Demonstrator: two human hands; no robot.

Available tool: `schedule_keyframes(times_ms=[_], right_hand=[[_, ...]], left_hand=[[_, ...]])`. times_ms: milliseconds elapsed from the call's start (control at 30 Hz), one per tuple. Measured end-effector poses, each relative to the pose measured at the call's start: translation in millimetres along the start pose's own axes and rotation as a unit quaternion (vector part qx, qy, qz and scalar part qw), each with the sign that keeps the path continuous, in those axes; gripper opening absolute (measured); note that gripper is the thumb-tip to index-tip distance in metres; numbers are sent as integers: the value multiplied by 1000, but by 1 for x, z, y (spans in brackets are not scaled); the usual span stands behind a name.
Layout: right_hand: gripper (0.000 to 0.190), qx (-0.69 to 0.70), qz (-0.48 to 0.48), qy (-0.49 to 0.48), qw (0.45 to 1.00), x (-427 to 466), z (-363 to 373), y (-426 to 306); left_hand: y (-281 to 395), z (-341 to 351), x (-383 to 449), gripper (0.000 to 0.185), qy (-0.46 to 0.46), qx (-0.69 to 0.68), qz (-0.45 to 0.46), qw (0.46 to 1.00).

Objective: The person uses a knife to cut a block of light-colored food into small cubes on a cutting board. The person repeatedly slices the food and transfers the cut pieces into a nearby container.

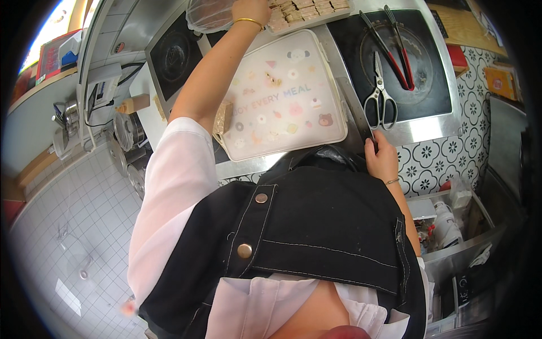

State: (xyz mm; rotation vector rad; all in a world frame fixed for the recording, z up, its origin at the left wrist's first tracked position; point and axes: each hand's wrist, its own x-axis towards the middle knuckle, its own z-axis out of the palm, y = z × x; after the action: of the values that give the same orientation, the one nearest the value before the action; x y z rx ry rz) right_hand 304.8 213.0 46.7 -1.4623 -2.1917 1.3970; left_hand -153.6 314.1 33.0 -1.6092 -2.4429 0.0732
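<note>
My left hand point(250, 12) reaches to the top edge, between a plastic-covered bowl point(209, 15) and a plastic tray of sliced, layered food point(313, 12); its fingertips are hidden. My right hand point(382, 154) is closed round the handle of a broad-bladed knife point(355, 108), whose blade lies along the right side of a white cutting board point(279, 97) printed with small cartoon pictures. A brownish food block point(223, 118) rests at the board's left edge, partly behind my left forearm. Small crumbs point(273, 79) lie on the board.
Kitchen scissors point(380, 95) and red-handled metal tongs point(398, 59) lie on the right black hob point(427, 97). Another hob point(173, 55) is at the left. Steel pots point(125, 131) stand below left. An open drawer point(478, 239) holding bottles and bags is at the lower right.
</note>
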Motion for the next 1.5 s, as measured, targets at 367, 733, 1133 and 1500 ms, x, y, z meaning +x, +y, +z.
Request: schedule_keyframes(times_ms=[367, 733, 1133, 1500], right_hand=[[21, -9, -2, -7, 1000, 0, 0, -2], [20, -19, -11, -7, 1000, -1, -2, -3], [19, -25, 13, -14, 1000, -3, 1, -4], [20, -27, 1, -3, 1000, 0, 2, -5]], left_hand=[[-21, -20, 31, 29, -189, -22, 63, 980], [-10, -17, 38, 23, -169, -90, -45, 981], [14, -5, 26, 28, -127, -145, -29, 981], [9, -13, 24, 27, 16, -150, 1, 989]])
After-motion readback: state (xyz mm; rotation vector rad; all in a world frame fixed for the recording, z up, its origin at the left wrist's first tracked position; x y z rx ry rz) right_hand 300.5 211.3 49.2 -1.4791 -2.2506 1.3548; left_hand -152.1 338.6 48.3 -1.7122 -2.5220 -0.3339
